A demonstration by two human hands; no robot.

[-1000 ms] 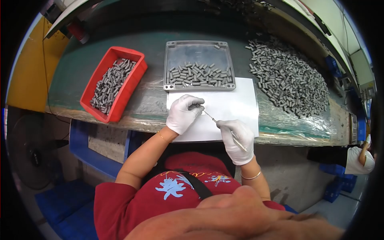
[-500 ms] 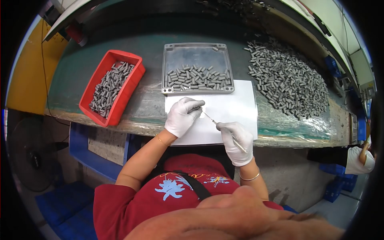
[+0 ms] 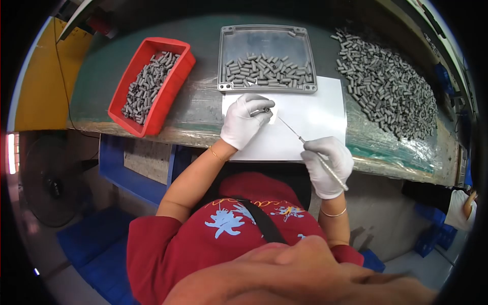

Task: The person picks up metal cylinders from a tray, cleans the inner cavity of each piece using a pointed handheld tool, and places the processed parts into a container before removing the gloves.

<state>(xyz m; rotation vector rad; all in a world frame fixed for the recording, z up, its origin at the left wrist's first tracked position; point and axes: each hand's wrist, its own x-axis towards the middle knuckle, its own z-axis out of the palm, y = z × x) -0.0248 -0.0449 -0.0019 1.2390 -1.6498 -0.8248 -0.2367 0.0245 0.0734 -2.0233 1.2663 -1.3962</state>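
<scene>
White-gloved, my left hand pinches a small grey cylinder over a white sheet of paper. My right hand, also gloved, grips a thin metal pick like a pen. The pick's tip points at the cylinder, with a small gap between them. Just beyond my hands, a clear-grey square tray holds many grey cylinders, mostly along its near side.
On the left of the green table stands a red bin of grey cylinders. A large pile of cylinders lies at the right. Another person is at the far right edge; a fan stands lower left.
The view has shifted, so table items appear higher and farther right. My right hand has moved away from my left, drawing the pick's tip back from the cylinder.
</scene>
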